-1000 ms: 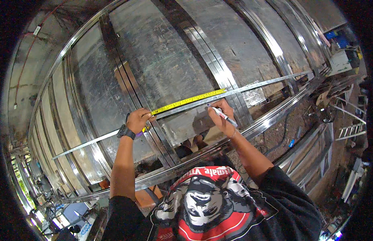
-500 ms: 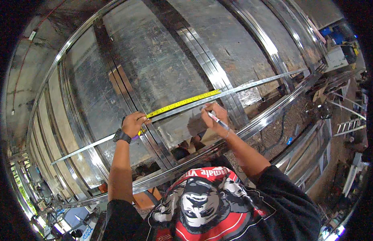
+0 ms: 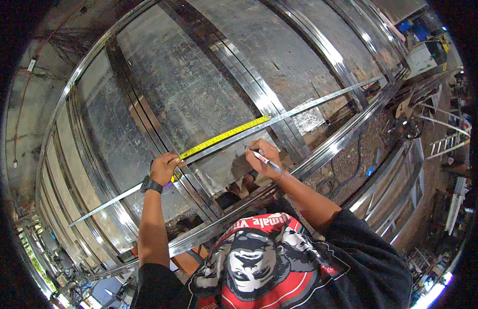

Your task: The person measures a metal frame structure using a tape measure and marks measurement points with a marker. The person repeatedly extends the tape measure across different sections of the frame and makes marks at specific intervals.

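My left hand (image 3: 166,169), with a dark watch on its wrist, is closed around a tape measure, whose case is mostly hidden under the fingers. From it the yellow tape blade (image 3: 226,136) runs out to the right, along the far side of a long, thin metal bar (image 3: 321,106). The blade's end lies near a shiny metal crosspiece (image 3: 267,98). In my right hand (image 3: 265,158) is a marker pen (image 3: 266,161) with a white barrel, gripped between the fingers. Its tip points left, just on my side of the bar and apart from it.
Below the bar spreads a large metal frame with several crosspieces over dark sheet panels (image 3: 182,77). A shiny frame rail (image 3: 347,136) runs between me and the bar. Beyond it, at the right, lie a dark cable (image 3: 358,159) on dirt and another metal frame (image 3: 390,193).
My right hand with the marker pen has drawn back a little from the bar, toward me. The whole view has shifted slightly. My left hand stays on the tape measure.
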A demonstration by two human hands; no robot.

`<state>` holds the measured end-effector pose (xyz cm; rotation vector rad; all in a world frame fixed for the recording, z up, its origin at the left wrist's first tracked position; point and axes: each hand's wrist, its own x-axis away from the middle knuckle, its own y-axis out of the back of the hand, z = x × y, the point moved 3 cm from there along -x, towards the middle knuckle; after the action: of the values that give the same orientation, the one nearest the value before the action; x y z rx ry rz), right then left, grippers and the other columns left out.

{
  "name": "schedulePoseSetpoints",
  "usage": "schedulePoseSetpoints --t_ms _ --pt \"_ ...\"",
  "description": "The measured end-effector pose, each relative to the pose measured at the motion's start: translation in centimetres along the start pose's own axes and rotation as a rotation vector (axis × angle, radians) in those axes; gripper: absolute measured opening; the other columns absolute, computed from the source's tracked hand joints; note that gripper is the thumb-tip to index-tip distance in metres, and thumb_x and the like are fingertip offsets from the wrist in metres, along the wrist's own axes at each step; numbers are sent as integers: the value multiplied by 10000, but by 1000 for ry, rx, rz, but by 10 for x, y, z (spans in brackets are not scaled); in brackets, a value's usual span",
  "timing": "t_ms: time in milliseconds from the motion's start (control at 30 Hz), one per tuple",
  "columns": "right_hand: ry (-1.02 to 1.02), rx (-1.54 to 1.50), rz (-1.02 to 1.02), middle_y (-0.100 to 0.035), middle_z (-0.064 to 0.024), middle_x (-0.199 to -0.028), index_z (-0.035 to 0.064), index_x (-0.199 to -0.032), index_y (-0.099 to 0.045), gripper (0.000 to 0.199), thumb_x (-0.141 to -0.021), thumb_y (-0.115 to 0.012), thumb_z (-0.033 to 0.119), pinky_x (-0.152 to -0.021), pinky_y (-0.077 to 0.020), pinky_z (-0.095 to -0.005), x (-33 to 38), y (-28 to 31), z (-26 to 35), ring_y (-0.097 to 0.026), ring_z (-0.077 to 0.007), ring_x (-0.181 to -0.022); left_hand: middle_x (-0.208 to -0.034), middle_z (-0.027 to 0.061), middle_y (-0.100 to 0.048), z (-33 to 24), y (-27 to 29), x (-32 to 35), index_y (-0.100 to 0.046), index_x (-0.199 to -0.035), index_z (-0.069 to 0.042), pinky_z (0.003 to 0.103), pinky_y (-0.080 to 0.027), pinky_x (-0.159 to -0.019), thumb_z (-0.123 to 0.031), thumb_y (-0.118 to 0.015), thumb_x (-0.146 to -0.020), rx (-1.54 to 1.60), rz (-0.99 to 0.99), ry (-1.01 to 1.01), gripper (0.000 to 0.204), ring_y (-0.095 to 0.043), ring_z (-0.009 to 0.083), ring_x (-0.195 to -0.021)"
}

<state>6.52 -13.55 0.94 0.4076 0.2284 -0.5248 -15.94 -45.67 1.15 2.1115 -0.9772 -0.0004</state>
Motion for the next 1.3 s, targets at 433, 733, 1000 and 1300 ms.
schedulePoseSetpoints --t_ms 433,733,1000,1300 --pt "2 -47 -48 -607 -143 -770 39 -887 -573 194 -876 -765 68 -597 -479 -398 4 4 0 -599 -294 -642 -848 114 -684 -16 -1 3 -778 -992 -37 375 -514 -781 -196 -666 -971 -69 -32 -36 196 -663 270 -827" --pt "-34 -62 -63 -623 -145 -777 33 -886 -582 178 -892 -754 79 -587 -484 -378 7 7 2 -617 -284 -639 -827 117 -617 -37 -5 6 -768 -994 -34 388 -506 -765 -209 -648 -980 -118 -56 -64 212 -640 282 -814" --pt "-7 188 -192 -686 -183 -856 42 -1057 -688 166 -916 -745 109 -725 -522 -430 -8 27 13 -670 -360 -739 -856 123 -675 -35 -12 6 -774 -978 -15 356 -518 -803 -169 -698 -937 -36 -151 -133 177 -665 282 -869" --pt "182 198 1 -755 -110 -945 110 -1073 -698 228 -872 -740 9 -764 -509 -435 -89 101 -59 -707 -341 -812 -887 131 -693 -48 -17 7 -791 -986 -60 426 -513 -852 -210 -719 -911 -344 -228 -192 182 -669 337 -923"
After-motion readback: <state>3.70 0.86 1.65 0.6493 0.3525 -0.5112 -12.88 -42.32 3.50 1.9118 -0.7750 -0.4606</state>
